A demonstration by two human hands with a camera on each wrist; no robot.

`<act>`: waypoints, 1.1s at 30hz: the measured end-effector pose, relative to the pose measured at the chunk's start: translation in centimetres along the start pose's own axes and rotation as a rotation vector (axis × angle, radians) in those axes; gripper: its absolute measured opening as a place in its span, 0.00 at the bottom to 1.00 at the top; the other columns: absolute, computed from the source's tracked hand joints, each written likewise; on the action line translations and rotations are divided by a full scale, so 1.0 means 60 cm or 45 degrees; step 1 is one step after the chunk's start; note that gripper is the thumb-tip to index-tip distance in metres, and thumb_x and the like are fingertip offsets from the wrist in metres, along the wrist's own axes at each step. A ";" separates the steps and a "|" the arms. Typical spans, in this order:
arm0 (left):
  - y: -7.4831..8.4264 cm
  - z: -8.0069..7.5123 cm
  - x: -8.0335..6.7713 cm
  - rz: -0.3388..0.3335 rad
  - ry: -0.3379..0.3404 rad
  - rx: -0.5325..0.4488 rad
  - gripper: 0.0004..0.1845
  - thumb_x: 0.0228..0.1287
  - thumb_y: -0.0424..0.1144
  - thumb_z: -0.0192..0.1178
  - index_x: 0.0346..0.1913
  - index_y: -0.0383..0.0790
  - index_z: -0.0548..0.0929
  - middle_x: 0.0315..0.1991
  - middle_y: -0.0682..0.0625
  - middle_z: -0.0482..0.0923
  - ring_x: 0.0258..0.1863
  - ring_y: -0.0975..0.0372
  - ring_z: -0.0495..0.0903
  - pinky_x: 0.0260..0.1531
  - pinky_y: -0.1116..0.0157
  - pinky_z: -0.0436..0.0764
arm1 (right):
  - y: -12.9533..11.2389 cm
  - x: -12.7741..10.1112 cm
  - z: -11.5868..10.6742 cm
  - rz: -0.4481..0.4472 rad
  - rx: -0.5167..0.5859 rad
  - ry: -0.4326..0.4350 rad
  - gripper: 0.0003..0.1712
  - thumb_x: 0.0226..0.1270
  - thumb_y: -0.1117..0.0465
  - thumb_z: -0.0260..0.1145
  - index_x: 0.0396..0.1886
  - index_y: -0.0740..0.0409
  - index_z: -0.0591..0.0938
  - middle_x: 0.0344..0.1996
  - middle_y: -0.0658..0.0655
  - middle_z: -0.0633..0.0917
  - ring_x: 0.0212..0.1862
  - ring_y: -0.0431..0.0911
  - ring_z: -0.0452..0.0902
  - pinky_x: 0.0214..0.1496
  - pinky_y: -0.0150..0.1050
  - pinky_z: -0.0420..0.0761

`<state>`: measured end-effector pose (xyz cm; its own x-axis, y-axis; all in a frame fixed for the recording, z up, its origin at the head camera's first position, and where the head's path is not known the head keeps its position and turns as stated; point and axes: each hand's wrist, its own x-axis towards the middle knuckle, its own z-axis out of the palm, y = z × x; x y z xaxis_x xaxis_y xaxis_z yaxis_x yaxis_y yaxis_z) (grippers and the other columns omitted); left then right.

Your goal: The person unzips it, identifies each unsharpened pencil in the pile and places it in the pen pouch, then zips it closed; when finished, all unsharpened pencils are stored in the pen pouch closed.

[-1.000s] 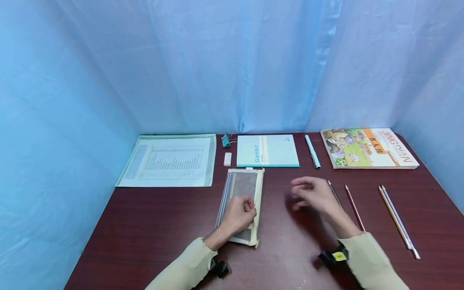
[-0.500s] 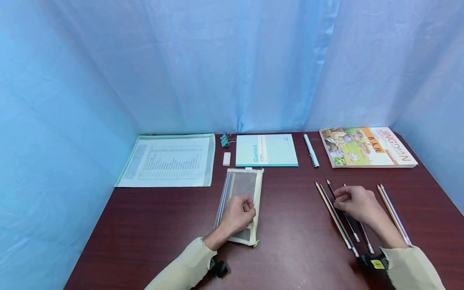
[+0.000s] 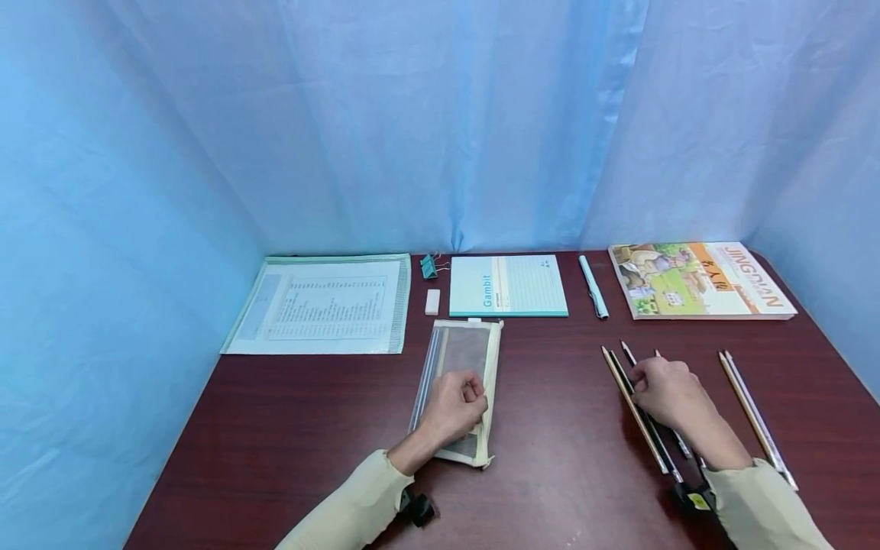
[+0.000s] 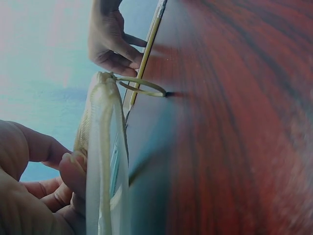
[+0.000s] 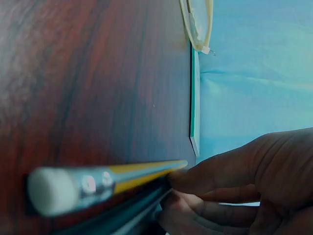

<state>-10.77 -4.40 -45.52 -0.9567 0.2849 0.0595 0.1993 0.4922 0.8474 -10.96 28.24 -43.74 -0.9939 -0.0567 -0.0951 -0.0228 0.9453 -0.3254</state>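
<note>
My left hand (image 3: 455, 405) holds the long edge of a cream-trimmed mesh pencil case (image 3: 490, 367), which lies lengthwise on the table. In the left wrist view, the thumb and fingers (image 4: 73, 171) pinch its raised fabric edge, and a cord loop hangs off its corner. To the right, my right hand (image 3: 670, 393) is down among several pencils. Its thumb and fingertips (image 5: 183, 183) close around a black pencil (image 5: 117, 215), right beside a yellow-striped pencil (image 5: 142, 171) with a white eraser end. The hand partly covers a reddish pencil (image 3: 657, 354) and another dark pencil (image 3: 627, 353).
Two more pencils (image 3: 752, 412) lie at the right. Along the back are a document folder (image 3: 316, 305), a teal binder clip (image 3: 429, 266), a white eraser (image 3: 432, 302), a Gambit notebook (image 3: 509, 286), a light blue pen (image 3: 593, 286) and a picture-covered book (image 3: 701, 281). Blue curtains surround the table.
My right hand has moved from the middle of the table rightward over the pencils, then slightly left and down onto them. My left hand stays at the pencil case.
</note>
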 end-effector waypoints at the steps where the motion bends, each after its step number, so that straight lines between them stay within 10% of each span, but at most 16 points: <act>1: 0.000 0.000 0.000 0.000 0.002 0.003 0.05 0.52 0.27 0.56 0.24 0.37 0.80 0.14 0.46 0.79 0.10 0.74 0.67 0.16 0.74 0.67 | -0.002 0.000 0.001 0.003 -0.015 0.003 0.06 0.48 0.70 0.58 0.24 0.59 0.81 0.19 0.53 0.76 0.25 0.50 0.67 0.28 0.44 0.67; 7: 0.001 0.000 0.000 -0.013 0.001 -0.007 0.05 0.53 0.27 0.56 0.24 0.36 0.80 0.14 0.46 0.80 0.10 0.74 0.68 0.15 0.74 0.67 | -0.008 0.003 -0.004 0.058 -0.030 -0.022 0.02 0.45 0.66 0.63 0.21 0.61 0.79 0.20 0.59 0.78 0.25 0.53 0.70 0.27 0.47 0.70; 14: 0.000 0.000 0.000 -0.014 -0.002 -0.015 0.05 0.53 0.26 0.56 0.24 0.36 0.79 0.14 0.45 0.80 0.10 0.74 0.68 0.14 0.75 0.66 | 0.001 0.004 -0.032 0.163 0.144 -0.011 0.22 0.50 0.61 0.71 0.43 0.72 0.83 0.27 0.61 0.85 0.28 0.47 0.77 0.29 0.40 0.72; 26: -0.003 0.000 -0.002 -0.006 -0.009 -0.020 0.05 0.54 0.27 0.55 0.25 0.36 0.79 0.15 0.45 0.80 0.11 0.72 0.68 0.16 0.74 0.68 | -0.022 0.019 0.014 0.110 1.320 -0.366 0.28 0.72 0.68 0.55 0.65 0.81 0.62 0.34 0.43 0.87 0.36 0.37 0.86 0.36 0.41 0.88; 33: -0.002 -0.001 -0.001 -0.015 -0.010 -0.022 0.05 0.54 0.26 0.55 0.25 0.36 0.79 0.15 0.45 0.79 0.11 0.72 0.68 0.16 0.74 0.68 | -0.085 0.036 0.066 0.117 1.552 -0.524 0.26 0.72 0.66 0.57 0.64 0.77 0.65 0.36 0.46 0.88 0.39 0.39 0.86 0.40 0.42 0.88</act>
<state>-10.75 -4.50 -45.59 -0.9572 0.2859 0.0456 0.1846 0.4812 0.8570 -12.55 22.04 -46.02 -0.8751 -0.3076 -0.3736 0.3734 0.0618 -0.9256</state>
